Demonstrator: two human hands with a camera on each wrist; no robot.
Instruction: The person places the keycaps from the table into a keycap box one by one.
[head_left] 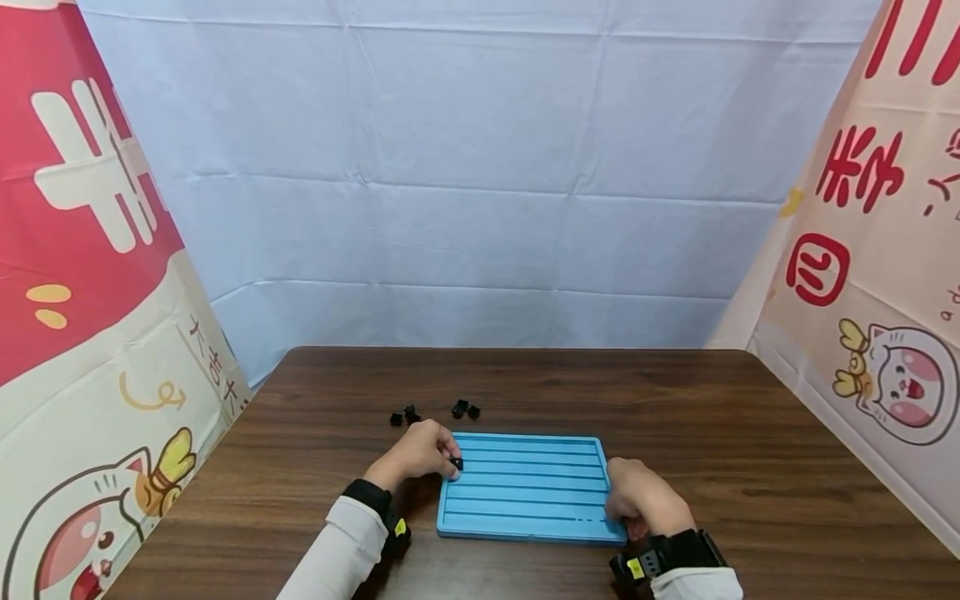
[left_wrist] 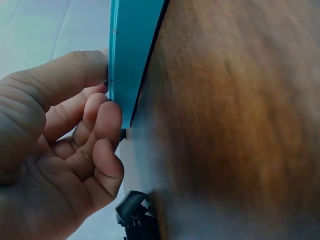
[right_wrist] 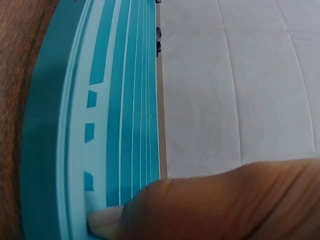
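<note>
A light-blue grooved tray [head_left: 525,533] lies flat on the table. At its left edge, my left hand [head_left: 417,454] pinches a small black plastic piece [head_left: 457,463] between thumb and index finger, over the tray's upper left part. In the left wrist view the fingertips are right at the tray's side wall [left_wrist: 131,55], and the thumb mostly hides the piece. My right hand [head_left: 647,498] grips the tray's right edge near the front corner. Its thumb [right_wrist: 107,220] lies on the top surface beside a row of small cut-outs, as the right wrist view shows.
Behind the tray's left part, several more black pieces lie in two loose groups, one left [head_left: 408,415] and one right [head_left: 465,409]. One black piece [left_wrist: 136,215] shows close up below the left hand. Brown wood tabletop [head_left: 300,500] surrounds the tray, with cloth hung behind it.
</note>
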